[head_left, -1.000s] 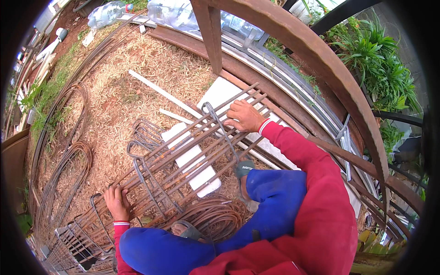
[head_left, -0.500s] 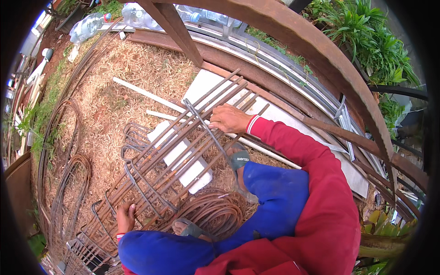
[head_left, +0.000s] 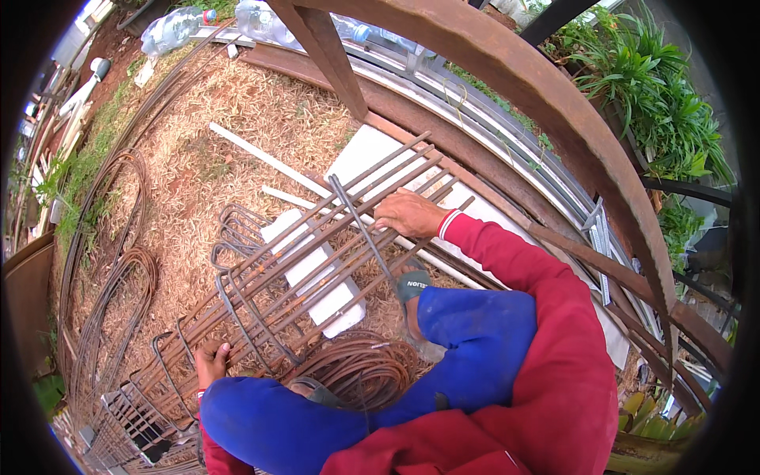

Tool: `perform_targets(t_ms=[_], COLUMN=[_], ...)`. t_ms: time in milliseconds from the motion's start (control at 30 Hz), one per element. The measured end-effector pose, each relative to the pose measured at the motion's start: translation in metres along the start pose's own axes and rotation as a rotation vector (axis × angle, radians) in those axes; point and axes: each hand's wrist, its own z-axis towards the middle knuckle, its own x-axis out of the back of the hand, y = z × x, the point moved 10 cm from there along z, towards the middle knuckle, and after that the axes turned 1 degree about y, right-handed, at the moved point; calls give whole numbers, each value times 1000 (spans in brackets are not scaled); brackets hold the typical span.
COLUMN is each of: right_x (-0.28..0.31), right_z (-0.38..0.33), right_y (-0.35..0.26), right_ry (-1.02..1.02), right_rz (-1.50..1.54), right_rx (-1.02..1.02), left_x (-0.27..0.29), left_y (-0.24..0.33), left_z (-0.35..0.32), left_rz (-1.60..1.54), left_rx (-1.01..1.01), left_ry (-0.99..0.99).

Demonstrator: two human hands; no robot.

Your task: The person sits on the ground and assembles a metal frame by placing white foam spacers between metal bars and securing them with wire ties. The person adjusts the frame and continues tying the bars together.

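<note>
Rusty rods [head_left: 313,240] mid-view, running from 8 o'clock to 1 o'clock. Right hand [head_left: 408,214] just off centre toward 1 o'clock, fingers bent onto rods beside metal loop [head_left: 365,229]. Left hand [head_left: 210,364] at 8 o'clock, touching rods. Whether either clamps, cannot tell. Wire coil [head_left: 360,366] at 6 o'clock.

Right fingers [head_left: 385,210] curl over rusty bars [head_left: 317,237], left fingers [head_left: 210,349] touch them; 1 coil [head_left: 364,366] lies near.

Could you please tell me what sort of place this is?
It looks like an outdoor yard, perhaps used for building work beside a garden: rusty bars and a metal coil lie over ground strewn with dry litter, and green plants grow at the right.
</note>
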Motion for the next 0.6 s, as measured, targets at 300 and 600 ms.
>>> perform_targets(t_ms=[300,600], right_x=[9,4], right_z=[-16,-13], right_y=[24,28], right_ry=[47,70], right_rz=[-39,28], right_rx=[-24,-61], left_x=[-30,-30], left_y=[23,49], left_z=[12,12], left_rz=[-71,-20], left_rx=[-1,-56], left_ry=[-38,-161])
